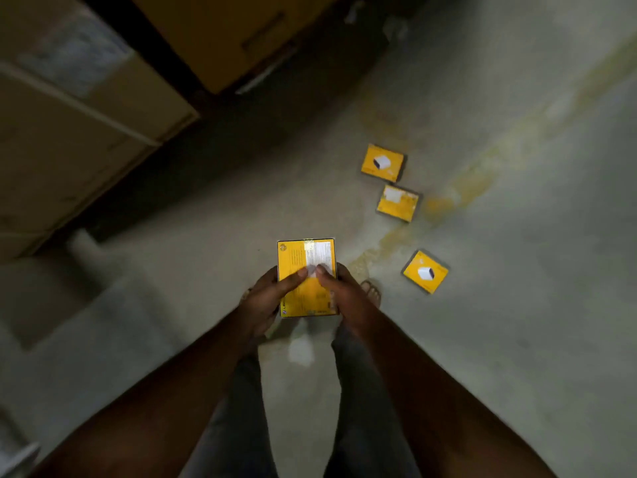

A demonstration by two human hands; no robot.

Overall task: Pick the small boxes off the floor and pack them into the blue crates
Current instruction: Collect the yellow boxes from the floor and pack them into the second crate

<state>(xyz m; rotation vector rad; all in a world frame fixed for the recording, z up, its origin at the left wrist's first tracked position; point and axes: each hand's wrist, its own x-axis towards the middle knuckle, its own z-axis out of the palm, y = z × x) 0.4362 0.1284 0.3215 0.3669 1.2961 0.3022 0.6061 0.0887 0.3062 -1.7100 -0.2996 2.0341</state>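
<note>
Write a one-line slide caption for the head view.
Both hands, left and right, hold a yellow box; three yellow boxes lie on the floor.

Glossy card box [306, 267]; matt, stained concrete floor [517, 305].

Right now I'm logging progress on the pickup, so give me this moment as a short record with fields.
held: one yellow box, label side up
left hand: grips the box's left edge, thumb on top
right hand: grips its right edge, thumb on top
on floor: three yellow boxes, far, middle, near
blue crates: not in view
nearby: large cartons at left
</note>
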